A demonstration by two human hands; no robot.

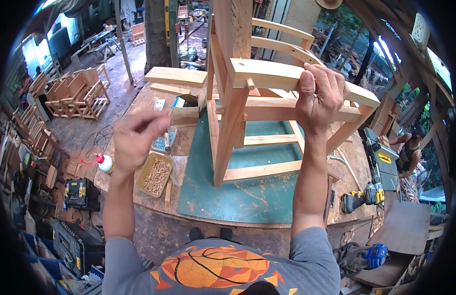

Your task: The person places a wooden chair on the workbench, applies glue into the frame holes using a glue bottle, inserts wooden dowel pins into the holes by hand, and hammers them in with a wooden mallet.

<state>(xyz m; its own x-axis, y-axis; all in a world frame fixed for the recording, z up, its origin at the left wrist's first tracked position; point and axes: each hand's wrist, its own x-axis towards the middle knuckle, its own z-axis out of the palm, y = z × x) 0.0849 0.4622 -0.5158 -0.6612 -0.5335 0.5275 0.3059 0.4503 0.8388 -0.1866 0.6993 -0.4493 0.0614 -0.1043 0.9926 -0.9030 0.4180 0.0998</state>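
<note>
A light wooden chair frame (227,132) stands on a green sheet (237,201) on the workbench. My right hand (320,96) is closed over its curved armrest (272,73), thumb on the near side. A short wooden dowel (250,84) sticks out of the frame just under the armrest's left end. My left hand (139,140) is raised left of the frame, somewhat blurred, its fingers curled and thumb against them. What it pinches, if anything, is too small to make out. Below it are a yellowish tub of wooden dowels (156,174) and a container of screws (164,140).
Wooden boards (176,76) lie at the bench's far left. A white bottle with a red cap (104,162) stands on its left edge. Cordless drills (353,201) lie at the right edge. Another person (410,155) is beyond, at right. Black tool cases (81,194) are at left.
</note>
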